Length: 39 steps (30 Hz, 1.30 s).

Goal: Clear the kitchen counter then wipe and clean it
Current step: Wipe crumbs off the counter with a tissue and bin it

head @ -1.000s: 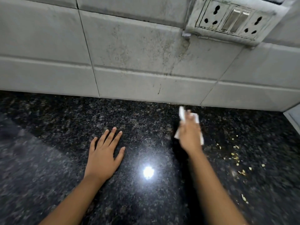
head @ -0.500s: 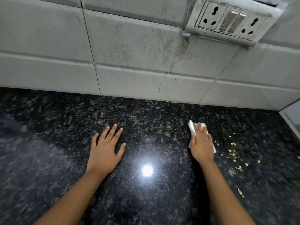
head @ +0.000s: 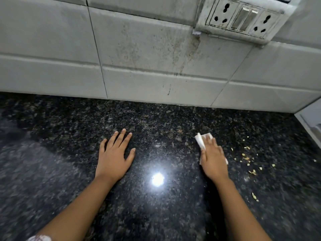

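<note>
The counter is black speckled granite with a bright light reflection near its middle. My left hand lies flat on it, palm down, fingers spread, holding nothing. My right hand presses a small folded white tissue against the counter; the tissue's corners stick out ahead of and beside my fingers, the rest is hidden under the hand. Several yellowish crumbs lie scattered on the granite just right of that hand.
A stained grey tiled wall rises along the back of the counter. A grimy switch and socket plate is mounted on it at the upper right. A white surface's edge borders the counter at far right.
My right hand has slid the tissue back from the wall toward me and a little to the right, closer to the crumbs. My left hand has stayed flat in place.
</note>
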Each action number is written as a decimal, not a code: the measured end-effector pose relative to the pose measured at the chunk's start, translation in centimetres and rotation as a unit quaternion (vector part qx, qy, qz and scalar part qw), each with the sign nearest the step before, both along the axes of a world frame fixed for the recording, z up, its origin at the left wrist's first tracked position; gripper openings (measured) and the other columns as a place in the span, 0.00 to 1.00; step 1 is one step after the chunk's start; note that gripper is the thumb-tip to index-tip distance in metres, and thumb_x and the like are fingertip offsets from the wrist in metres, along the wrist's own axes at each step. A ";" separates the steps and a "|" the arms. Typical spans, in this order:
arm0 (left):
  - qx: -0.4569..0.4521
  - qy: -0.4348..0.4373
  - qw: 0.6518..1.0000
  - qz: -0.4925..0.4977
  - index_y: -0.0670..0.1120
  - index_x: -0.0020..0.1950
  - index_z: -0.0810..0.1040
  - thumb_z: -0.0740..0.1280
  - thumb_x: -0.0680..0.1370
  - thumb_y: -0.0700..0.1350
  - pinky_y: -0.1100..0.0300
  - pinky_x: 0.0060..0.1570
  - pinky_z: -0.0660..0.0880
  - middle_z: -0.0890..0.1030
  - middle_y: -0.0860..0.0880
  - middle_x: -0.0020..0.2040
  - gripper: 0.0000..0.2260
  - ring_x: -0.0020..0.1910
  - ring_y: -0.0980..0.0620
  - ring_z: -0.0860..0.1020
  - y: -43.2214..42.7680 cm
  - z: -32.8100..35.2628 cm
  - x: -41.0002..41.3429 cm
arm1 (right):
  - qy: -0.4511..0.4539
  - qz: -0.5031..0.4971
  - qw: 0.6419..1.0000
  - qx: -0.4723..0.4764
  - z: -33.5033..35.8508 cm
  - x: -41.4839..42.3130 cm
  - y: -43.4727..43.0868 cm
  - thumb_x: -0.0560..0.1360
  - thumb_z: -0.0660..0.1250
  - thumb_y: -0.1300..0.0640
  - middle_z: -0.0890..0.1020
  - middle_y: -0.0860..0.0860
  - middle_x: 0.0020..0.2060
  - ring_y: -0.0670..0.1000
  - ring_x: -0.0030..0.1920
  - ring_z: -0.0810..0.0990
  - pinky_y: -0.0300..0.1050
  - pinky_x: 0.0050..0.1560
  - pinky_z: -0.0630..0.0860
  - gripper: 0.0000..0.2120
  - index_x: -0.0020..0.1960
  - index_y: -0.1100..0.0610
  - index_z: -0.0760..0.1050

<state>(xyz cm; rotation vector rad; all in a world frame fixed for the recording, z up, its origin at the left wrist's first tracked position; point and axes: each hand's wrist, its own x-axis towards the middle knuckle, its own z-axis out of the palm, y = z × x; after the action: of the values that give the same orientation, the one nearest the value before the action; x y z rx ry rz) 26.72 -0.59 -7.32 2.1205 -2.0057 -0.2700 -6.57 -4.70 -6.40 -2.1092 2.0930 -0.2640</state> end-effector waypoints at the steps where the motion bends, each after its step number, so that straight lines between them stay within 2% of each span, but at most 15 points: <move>1: -0.003 0.000 1.000 -0.001 0.57 0.78 0.54 0.40 0.76 0.65 0.48 0.74 0.47 0.51 0.56 0.79 0.31 0.77 0.55 0.49 0.0 -0.1 0.0 | 0.003 -0.033 0.999 -0.002 0.4 -0.8 -0.4 0.77 0.42 0.48 0.59 0.53 0.76 0.55 0.76 0.56 0.55 0.75 0.54 0.30 0.77 0.56 0.57; 4: -0.001 -0.003 1.000 -0.004 0.56 0.78 0.54 0.43 0.78 0.63 0.48 0.74 0.47 0.52 0.55 0.79 0.29 0.77 0.54 0.49 0.0 -0.2 0.0 | -0.036 -0.033 0.999 -0.016 1.6 1.8 0.5 0.80 0.46 0.53 0.60 0.54 0.76 0.56 0.76 0.56 0.55 0.75 0.54 0.26 0.77 0.57 0.55; 6: 0.004 -0.006 1.000 -0.006 0.55 0.78 0.56 0.49 0.81 0.61 0.47 0.74 0.47 0.53 0.54 0.79 0.26 0.77 0.53 0.50 0.0 -0.1 -0.1 | -0.084 0.056 0.995 0.009 2.1 5.9 3.2 0.82 0.47 0.54 0.56 0.49 0.77 0.51 0.77 0.52 0.52 0.77 0.49 0.24 0.78 0.53 0.52; 9: -0.022 0.000 0.999 -0.027 0.51 0.75 0.65 0.51 0.81 0.57 0.46 0.72 0.56 0.64 0.52 0.75 0.24 0.75 0.50 0.61 0.4 0.8 -0.3 | -0.045 0.205 0.977 0.036 0.9 9.6 7.7 0.80 0.41 0.47 0.50 0.43 0.77 0.43 0.77 0.45 0.45 0.76 0.41 0.26 0.78 0.47 0.50; 10: -0.033 -0.003 0.998 -0.048 0.50 0.73 0.68 0.50 0.79 0.56 0.46 0.70 0.59 0.68 0.51 0.74 0.25 0.73 0.50 0.65 1.1 1.3 -0.7 | -0.035 0.200 0.979 0.031 0.4 8.8 8.5 0.79 0.39 0.46 0.50 0.42 0.77 0.43 0.76 0.45 0.45 0.75 0.41 0.27 0.78 0.47 0.51; 12: -0.052 0.010 0.995 -0.087 0.50 0.72 0.71 0.50 0.77 0.57 0.47 0.68 0.62 0.70 0.51 0.72 0.26 0.72 0.50 0.67 3.2 2.0 -2.2 | -0.031 0.116 0.993 0.013 -0.2 5.6 8.8 0.78 0.39 0.46 0.54 0.45 0.76 0.47 0.77 0.50 0.46 0.76 0.45 0.28 0.77 0.50 0.54; 14: -0.056 0.046 0.989 -0.127 0.51 0.72 0.70 0.51 0.77 0.57 0.49 0.69 0.61 0.69 0.53 0.72 0.26 0.72 0.52 0.66 5.6 2.5 -4.6 | -0.020 0.002 1.000 -0.006 0.1 2.0 8.7 0.76 0.38 0.46 0.59 0.50 0.76 0.53 0.76 0.56 0.50 0.74 0.51 0.31 0.77 0.54 0.57; 16: -0.033 0.090 0.983 -0.156 0.53 0.74 0.66 0.50 0.77 0.58 0.52 0.71 0.56 0.64 0.56 0.75 0.26 0.74 0.54 0.62 7.7 2.7 -7.1 | -0.014 -0.062 0.998 -0.001 1.0 0.4 8.9 0.74 0.36 0.45 0.59 0.51 0.76 0.54 0.76 0.56 0.49 0.74 0.52 0.34 0.76 0.55 0.57; 19: 0.012 0.105 0.979 -0.173 0.55 0.77 0.59 0.47 0.77 0.60 0.52 0.72 0.50 0.56 0.57 0.77 0.28 0.76 0.56 0.56 9.7 1.8 -10.1 | -0.040 -0.014 0.999 -0.014 2.1 2.2 12.1 0.76 0.38 0.46 0.59 0.50 0.76 0.52 0.77 0.54 0.47 0.74 0.52 0.32 0.77 0.54 0.56; 21: 0.040 0.055 0.978 -0.199 0.52 0.76 0.62 0.48 0.78 0.59 0.48 0.72 0.51 0.60 0.53 0.76 0.28 0.75 0.52 0.60 10.7 0.9 -11.2 | -0.036 0.040 0.999 0.005 1.8 3.7 15.8 0.78 0.38 0.46 0.54 0.47 0.77 0.48 0.77 0.49 0.45 0.75 0.49 0.30 0.78 0.51 0.54; 23: 0.037 0.014 0.977 -0.210 0.48 0.74 0.67 0.50 0.78 0.58 0.44 0.69 0.53 0.66 0.49 0.75 0.27 0.73 0.49 0.66 10.9 0.3 -11.4 | -0.029 0.041 0.999 0.014 0.8 4.5 19.3 0.79 0.39 0.46 0.52 0.44 0.76 0.44 0.77 0.45 0.45 0.75 0.46 0.28 0.78 0.49 0.54; 26: 0.037 -0.005 0.978 -0.208 0.50 0.77 0.60 0.45 0.79 0.58 0.44 0.71 0.46 0.58 0.51 0.77 0.28 0.76 0.51 0.58 10.9 -0.2 -11.3 | -0.018 0.052 0.998 0.025 -0.3 4.4 24.1 0.82 0.45 0.49 0.53 0.43 0.77 0.43 0.77 0.47 0.46 0.74 0.45 0.24 0.78 0.48 0.54; 30: 0.027 0.003 0.979 -0.202 0.52 0.78 0.52 0.41 0.79 0.59 0.45 0.72 0.39 0.48 0.54 0.79 0.28 0.78 0.54 0.48 10.9 -0.5 -11.4 | -0.009 0.062 0.997 0.043 0.2 3.3 26.9 0.83 0.46 0.50 0.53 0.42 0.77 0.43 0.77 0.47 0.46 0.75 0.43 0.24 0.78 0.46 0.51; 34: 0.063 0.057 0.983 -0.161 0.54 0.78 0.52 0.52 0.81 0.58 0.44 0.73 0.38 0.45 0.56 0.79 0.27 0.77 0.56 0.43 10.5 0.6 -12.7 | -0.005 0.083 0.995 0.060 0.4 0.8 28.7 0.83 0.45 0.48 0.51 0.40 0.77 0.43 0.77 0.46 0.47 0.75 0.42 0.23 0.78 0.45 0.51; 39: 0.044 0.087 0.985 -0.139 0.54 0.78 0.52 0.54 0.80 0.59 0.44 0.72 0.35 0.38 0.55 0.78 0.27 0.77 0.55 0.37 10.7 1.3 -16.5 | 0.001 0.067 0.996 0.054 0.3 -5.5 28.9 0.83 0.42 0.47 0.51 0.40 0.77 0.43 0.77 0.47 0.48 0.74 0.44 0.23 0.77 0.43 0.50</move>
<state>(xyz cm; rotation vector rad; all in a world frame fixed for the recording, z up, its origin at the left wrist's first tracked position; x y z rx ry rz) 10.17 10.16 -5.97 1.7872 -2.2151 -0.5771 -12.04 24.15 -6.09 -2.1740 1.9088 -0.1282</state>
